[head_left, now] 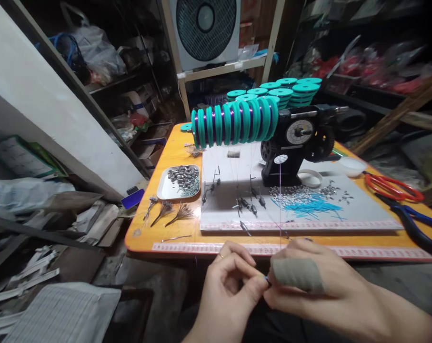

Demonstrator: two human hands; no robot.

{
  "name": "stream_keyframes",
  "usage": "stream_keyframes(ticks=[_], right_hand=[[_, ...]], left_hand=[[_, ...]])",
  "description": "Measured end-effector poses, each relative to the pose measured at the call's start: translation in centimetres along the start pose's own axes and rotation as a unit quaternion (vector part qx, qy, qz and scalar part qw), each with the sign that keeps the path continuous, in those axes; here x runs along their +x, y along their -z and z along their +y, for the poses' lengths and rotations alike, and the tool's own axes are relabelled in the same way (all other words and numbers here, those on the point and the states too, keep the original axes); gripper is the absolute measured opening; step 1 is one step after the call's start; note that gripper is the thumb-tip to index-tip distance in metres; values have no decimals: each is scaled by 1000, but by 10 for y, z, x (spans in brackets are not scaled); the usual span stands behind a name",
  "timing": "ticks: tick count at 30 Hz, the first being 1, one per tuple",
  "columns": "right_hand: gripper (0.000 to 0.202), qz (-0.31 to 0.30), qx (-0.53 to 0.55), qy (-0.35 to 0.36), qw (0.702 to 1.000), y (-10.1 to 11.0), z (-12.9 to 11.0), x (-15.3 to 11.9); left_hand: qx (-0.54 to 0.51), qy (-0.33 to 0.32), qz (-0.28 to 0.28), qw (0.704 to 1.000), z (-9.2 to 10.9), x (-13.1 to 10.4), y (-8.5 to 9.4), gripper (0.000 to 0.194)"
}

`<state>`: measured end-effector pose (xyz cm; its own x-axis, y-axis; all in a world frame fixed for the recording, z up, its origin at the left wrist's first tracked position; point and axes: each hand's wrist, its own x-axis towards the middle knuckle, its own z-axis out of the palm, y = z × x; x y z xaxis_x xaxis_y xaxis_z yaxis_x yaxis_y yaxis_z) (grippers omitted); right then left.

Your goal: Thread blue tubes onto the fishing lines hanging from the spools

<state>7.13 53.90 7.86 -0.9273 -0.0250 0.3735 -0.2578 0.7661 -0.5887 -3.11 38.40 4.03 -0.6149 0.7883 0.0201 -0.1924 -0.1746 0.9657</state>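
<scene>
My left hand (233, 286) is closed in a pinch, thumb against index finger, on a small dark piece (267, 280) whose kind I cannot make out. Against it, also closed, is my right hand (312, 281), with a beige wrap (298, 275) around a finger; its fingertips are mostly hidden. A thin purple line (280, 205) runs from the black winding machine (283, 164) down to my right hand. Teal spools (237, 124) wound with purple line sit on the machine's shaft. Sinkers (249, 206) on fine lines lie on the grey board (223, 209).
A white tray (160, 190) of sinkers stands left, near wire bundles (178, 213). Blue tube pieces (312, 206) and small metal bits lie on the board. Pliers (416, 228) and red-handled scissors (394, 186) lie right. A measuring tape (201, 248) lines the table's front edge.
</scene>
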Motion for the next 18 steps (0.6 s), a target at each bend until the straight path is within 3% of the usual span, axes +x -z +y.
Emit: stream_keyframes(ticks=[2, 4, 7, 9, 10, 11, 12, 13, 15, 16, 18], right_hand=[[18, 5, 78, -98, 992, -3, 0, -1], [15, 53, 112, -126, 984, -6, 2, 2], [19, 110, 82, -47, 989, -8, 5, 14], [21, 122, 54, -3, 991, -8, 6, 23], [20, 125, 43, 11, 991, -8, 7, 26], [20, 127, 34, 16, 991, -7, 6, 27], [18, 130, 25, 17, 991, -6, 6, 27], [18, 136, 15, 15, 990, -5, 5, 25], [27, 134, 0, 14, 991, -2, 2, 18], [34, 117, -7, 22, 993, 1, 1, 14], [36, 56, -12, 51, 997, 5, -3, 7]], left_hand=[[175, -149, 30, 973, -2, -3, 0, 8], [305, -288, 43, 907, -5, -5, 0, 11], [440, -423, 42, 791, -6, -2, 3, 15], [489, -502, 13, 713, -3, 1, 7, 15], [495, -526, -12, 692, 0, 2, 8, 16], [485, -526, -35, 697, 2, 3, 8, 18], [459, -494, -46, 737, 4, 3, 8, 18], [413, -426, -42, 804, 5, 3, 7, 16], [250, -219, -9, 943, 7, 1, 4, 10], [145, -110, 6, 983, 6, 0, 2, 11], [-61, 46, 8, 997, 4, -1, -1, 18]])
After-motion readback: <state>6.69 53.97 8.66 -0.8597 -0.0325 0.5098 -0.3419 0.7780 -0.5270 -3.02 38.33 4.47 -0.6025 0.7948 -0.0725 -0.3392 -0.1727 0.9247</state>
